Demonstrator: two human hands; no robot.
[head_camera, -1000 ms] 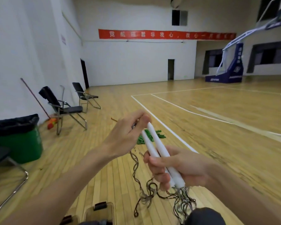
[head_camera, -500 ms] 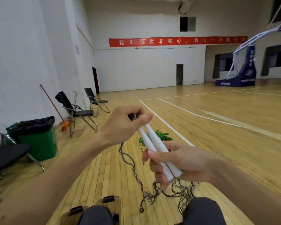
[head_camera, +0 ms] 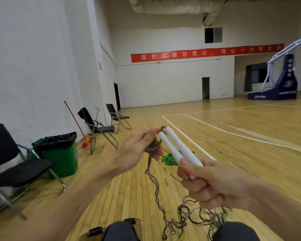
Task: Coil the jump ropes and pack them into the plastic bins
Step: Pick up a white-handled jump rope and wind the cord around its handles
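My right hand (head_camera: 214, 183) grips two white jump-rope handles (head_camera: 178, 147) side by side, their tips pointing up and left. My left hand (head_camera: 139, 150) pinches the dark grey cord (head_camera: 152, 174) just beside the handle tips, where it loops round my fingers. From there the twisted cord hangs down to a tangled heap (head_camera: 196, 218) on the wooden floor by my knees. A clear plastic bin (head_camera: 94, 232) with dark clips shows at the bottom edge, partly hidden by my left knee.
A green jump rope pile (head_camera: 170, 159) lies on the floor beyond my hands. A green trash can (head_camera: 61, 157) and black folding chairs (head_camera: 101, 129) stand along the left wall. A basketball stand (head_camera: 281, 84) is at the far right.
The camera tilted upward. My left hand has drawn the cord slightly left and down from the handle tips, and the right hand with the handles moved a little right.
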